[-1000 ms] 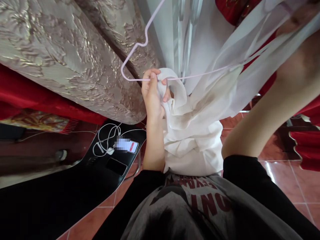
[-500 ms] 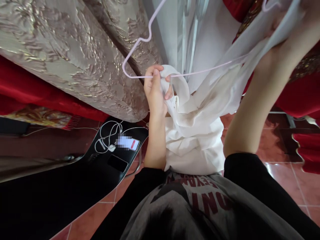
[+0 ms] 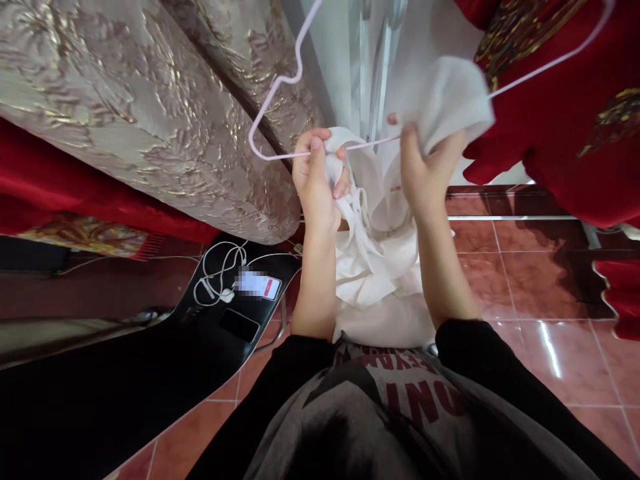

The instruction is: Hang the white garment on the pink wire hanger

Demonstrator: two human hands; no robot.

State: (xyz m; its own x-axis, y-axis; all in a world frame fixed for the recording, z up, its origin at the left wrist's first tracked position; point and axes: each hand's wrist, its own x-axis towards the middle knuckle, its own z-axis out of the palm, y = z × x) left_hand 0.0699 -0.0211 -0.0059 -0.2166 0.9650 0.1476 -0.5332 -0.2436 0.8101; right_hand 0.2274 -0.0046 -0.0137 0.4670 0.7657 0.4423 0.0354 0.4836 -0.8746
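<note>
A pale pink hanger [image 3: 261, 115] crosses in front of me, its bottom bar running from the left over to the upper right. My left hand [image 3: 314, 177] is closed around white cloth [image 3: 377, 267] and the bar near the hanger's left corner. On the right, my right hand [image 3: 431, 175] grips a blurred upper fold of the same cloth, which lies over the bar. Thin straps or edges of the cloth dangle between my hands, and the rest bunches down against my lap. My right fingertips are partly hidden by the fold.
A black chair [image 3: 150, 373] at the left bears a phone with a lit screen [image 3: 260, 285], a dark phone [image 3: 240, 325] and a white cable [image 3: 205, 283]. Shiny embossed fabric [image 3: 125, 100] hangs at upper left. Red cloth [image 3: 575, 153] hangs at right above the tiled floor [image 3: 540, 287].
My right hand has come down and left from the upper right, bringing the cloth along the bar. The hanger's right end is now uncovered. My left hand keeps its hold, nearly still.
</note>
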